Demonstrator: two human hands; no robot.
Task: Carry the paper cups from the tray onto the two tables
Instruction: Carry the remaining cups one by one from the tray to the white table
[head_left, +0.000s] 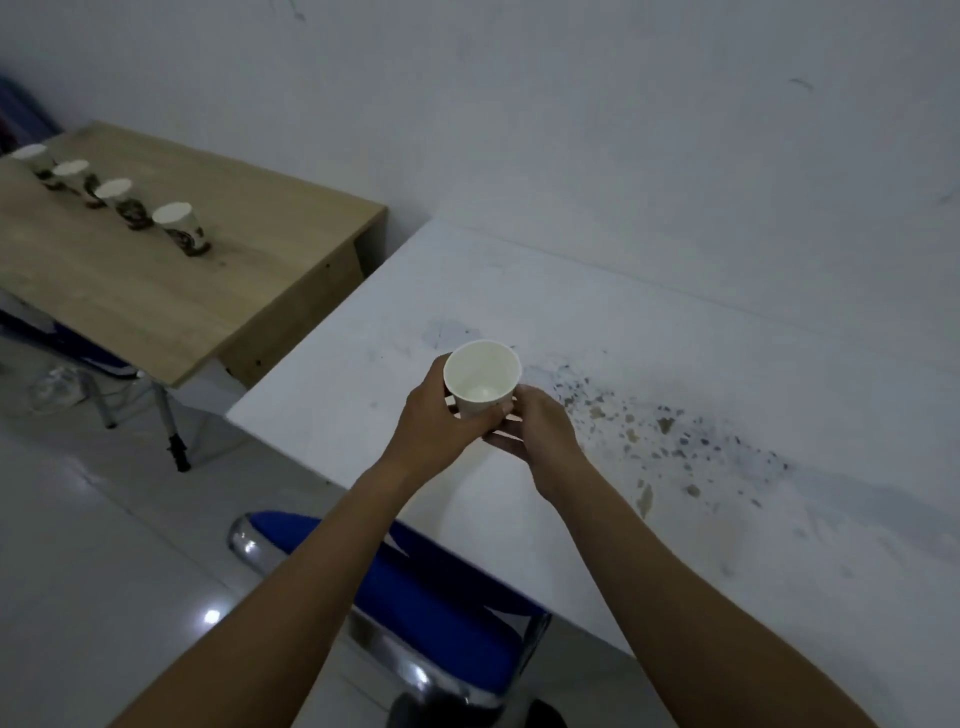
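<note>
An empty white paper cup (482, 375) is upright between both my hands, over the white table (727, 395). My left hand (434, 415) wraps its fingers round the cup's left side. My right hand (537, 426) holds the cup's lower right side, fingers curled under it. I cannot tell whether the cup's base touches the tabletop. On the wooden table (130, 291) at the left, several paper cups with dark print stand in a row, the nearest (181, 227) at its right end. No tray is in view.
The white table is stained with dark and brown specks to the right of my hands. A blue chair (415, 597) with chrome frame stands at the table's near edge. A white wall runs behind both tables. Another chair's legs (171, 421) show under the wooden table.
</note>
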